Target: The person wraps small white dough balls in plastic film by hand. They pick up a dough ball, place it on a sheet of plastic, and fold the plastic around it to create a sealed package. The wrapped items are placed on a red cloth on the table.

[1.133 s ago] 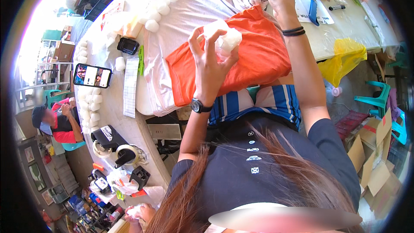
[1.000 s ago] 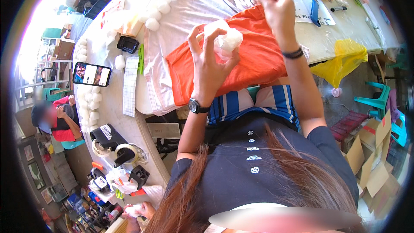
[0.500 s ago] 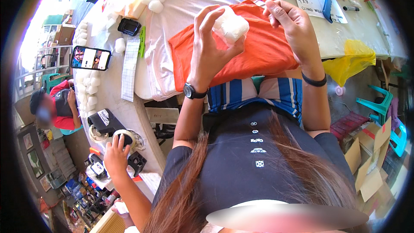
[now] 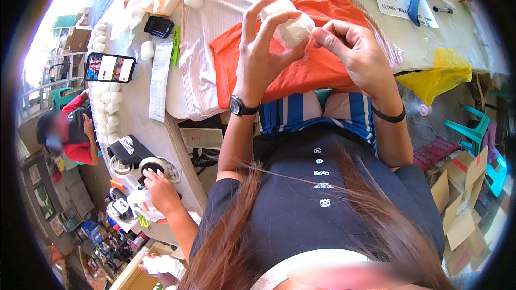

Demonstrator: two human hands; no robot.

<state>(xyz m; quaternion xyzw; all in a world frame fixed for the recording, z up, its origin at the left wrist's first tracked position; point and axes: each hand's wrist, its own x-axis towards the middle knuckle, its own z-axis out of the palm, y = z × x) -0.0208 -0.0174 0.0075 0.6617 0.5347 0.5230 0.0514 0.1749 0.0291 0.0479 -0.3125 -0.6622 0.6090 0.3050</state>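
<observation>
My left hand [image 4: 255, 67] holds up a rounded white bundle [image 4: 295, 33] in thin, see-through wrapping, with fingers curled over its top and the thumb under it. At the bundle's right side, my right hand [image 4: 357, 56] is closed in a pinch, thumb against the fingers. What lies between those fingertips is too small to make out. Beneath both hands an orange cloth [image 4: 231, 62] is spread over my lap and the table edge, partly on top of a pale striped cloth [image 4: 196, 64].
White rounded pieces [image 4: 112, 107] line the table's left side near a phone [image 4: 110, 68]. A ruler [image 4: 160, 86] and a black tray [image 4: 159, 27] lie nearby. Another person's hand [image 4: 163, 193] touches a tape roll [image 4: 156, 166]. A yellow plastic bag [image 4: 438, 78] hangs at right.
My right hand has come down and left, from beside the bundle to its right side. The left hand still holds the bundle. At lower left, the other person's hand has shifted slightly.
</observation>
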